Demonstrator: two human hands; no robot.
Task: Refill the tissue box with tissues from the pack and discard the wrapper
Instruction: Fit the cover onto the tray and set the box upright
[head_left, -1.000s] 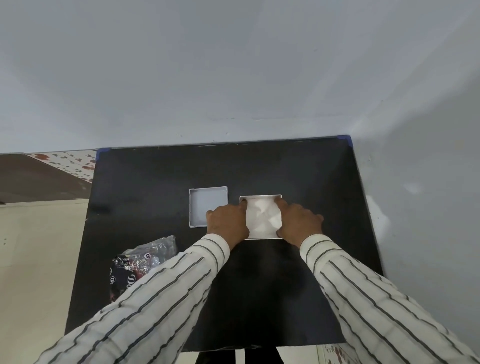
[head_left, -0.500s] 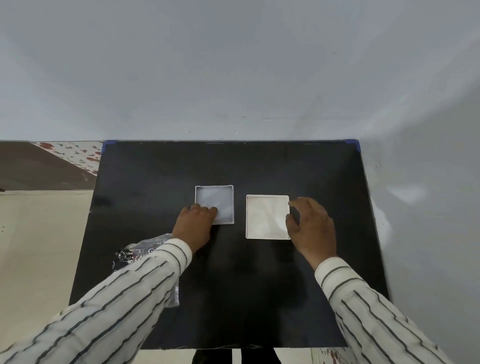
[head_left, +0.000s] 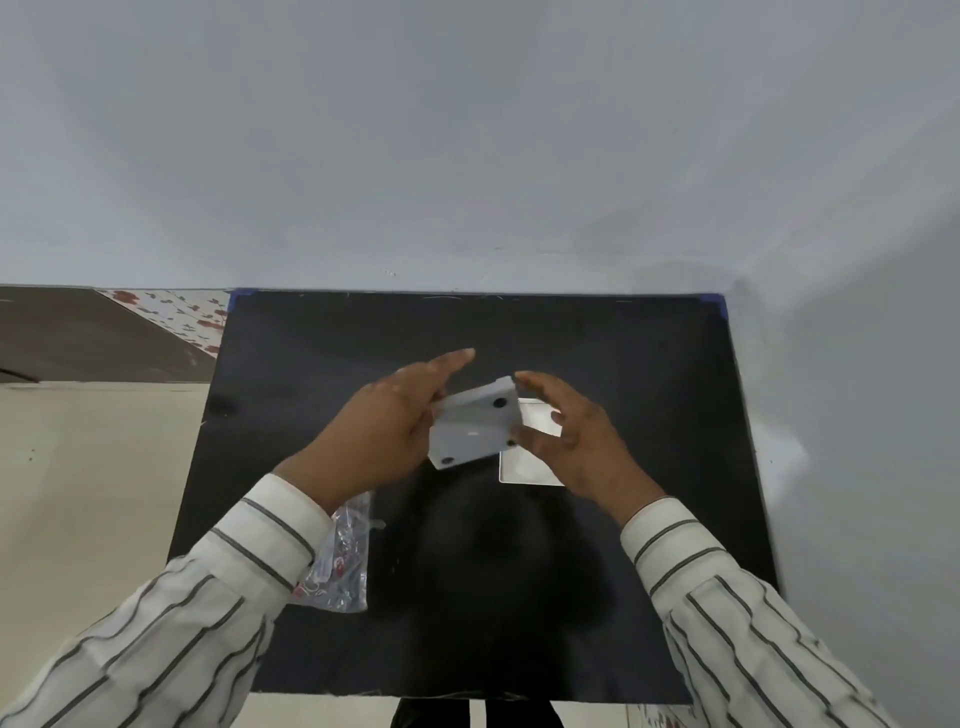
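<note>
Both hands are holding a grey square box half between them, lifted above the black worktop (head_left: 597, 571) and tilted, its flat face with dark round feet turned up toward the camera. The left hand (head_left: 384, 431) is gripping its left edge; the right hand (head_left: 571, 441) is steadying its right corner. The box half (head_left: 475, 423) is hanging just left of and partly over the tissue-filled tray (head_left: 530, 467) lying flat beneath the right hand. The crumpled wrapper (head_left: 343, 561) is lying near the left sleeve
</note>
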